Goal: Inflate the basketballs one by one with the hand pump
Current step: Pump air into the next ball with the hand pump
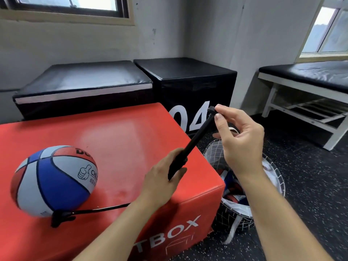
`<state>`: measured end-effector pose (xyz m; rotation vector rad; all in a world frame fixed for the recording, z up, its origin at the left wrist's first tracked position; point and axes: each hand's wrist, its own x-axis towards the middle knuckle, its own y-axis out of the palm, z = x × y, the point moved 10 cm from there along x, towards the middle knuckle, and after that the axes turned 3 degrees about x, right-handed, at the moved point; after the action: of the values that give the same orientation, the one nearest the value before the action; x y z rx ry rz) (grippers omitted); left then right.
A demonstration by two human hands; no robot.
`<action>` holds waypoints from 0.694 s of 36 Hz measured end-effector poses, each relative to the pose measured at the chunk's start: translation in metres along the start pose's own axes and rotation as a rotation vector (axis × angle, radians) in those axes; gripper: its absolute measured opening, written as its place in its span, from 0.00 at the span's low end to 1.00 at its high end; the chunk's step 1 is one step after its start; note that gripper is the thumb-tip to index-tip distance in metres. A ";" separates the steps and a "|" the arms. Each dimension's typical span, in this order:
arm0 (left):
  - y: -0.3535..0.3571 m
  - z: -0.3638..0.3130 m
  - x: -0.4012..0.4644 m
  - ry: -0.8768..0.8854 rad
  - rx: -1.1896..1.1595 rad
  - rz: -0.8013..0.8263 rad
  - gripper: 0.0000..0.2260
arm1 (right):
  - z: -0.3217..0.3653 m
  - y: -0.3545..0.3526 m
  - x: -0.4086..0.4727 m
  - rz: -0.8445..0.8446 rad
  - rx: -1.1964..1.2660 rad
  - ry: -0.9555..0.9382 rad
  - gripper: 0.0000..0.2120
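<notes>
Red, white and blue rubber panels mark the basketball, which sits on the left part of the red padded box, at about nine o'clock from the hands. Resting it on that flat top keeps it steady and frees both hands for the pump. A thin black hose runs from a black fitting at the ball's lower edge, at its six o'clock, toward the person's left forearm, so the ball appears to be connected already.

Up and to the right of the ball, the slim black hand pump slants from lower left to upper right, its handle end pointing to about one o'clock. The left hand wraps its curled fingers round the lower barrel, thumb laid along it, probably to brace the body against each stroke. The right hand pinches the small black handle knob between thumb and forefinger, the other fingers loosely curled and holding nothing; the shaft looks drawn out, ready to be pushed in.

At four o'clock from the box, on the dark speckled floor, a netted bag holds more balls, close by for their turn. Beyond, at twelve o'clock, stand black padded boxes, and a black-topped white bench sits at two o'clock.
</notes>
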<state>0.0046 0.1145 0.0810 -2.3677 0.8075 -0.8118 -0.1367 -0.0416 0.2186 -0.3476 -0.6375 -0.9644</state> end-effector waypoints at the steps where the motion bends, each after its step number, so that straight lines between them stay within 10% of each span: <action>1: -0.002 0.002 -0.001 -0.020 0.002 0.000 0.28 | 0.001 0.003 0.000 0.005 0.002 -0.008 0.08; 25: -0.016 0.013 0.000 -0.022 -0.001 -0.057 0.28 | -0.040 0.081 -0.056 0.320 -0.123 0.030 0.08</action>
<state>0.0193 0.1287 0.0816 -2.4063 0.7354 -0.8065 -0.0774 0.0161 0.1524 -0.5257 -0.4781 -0.7021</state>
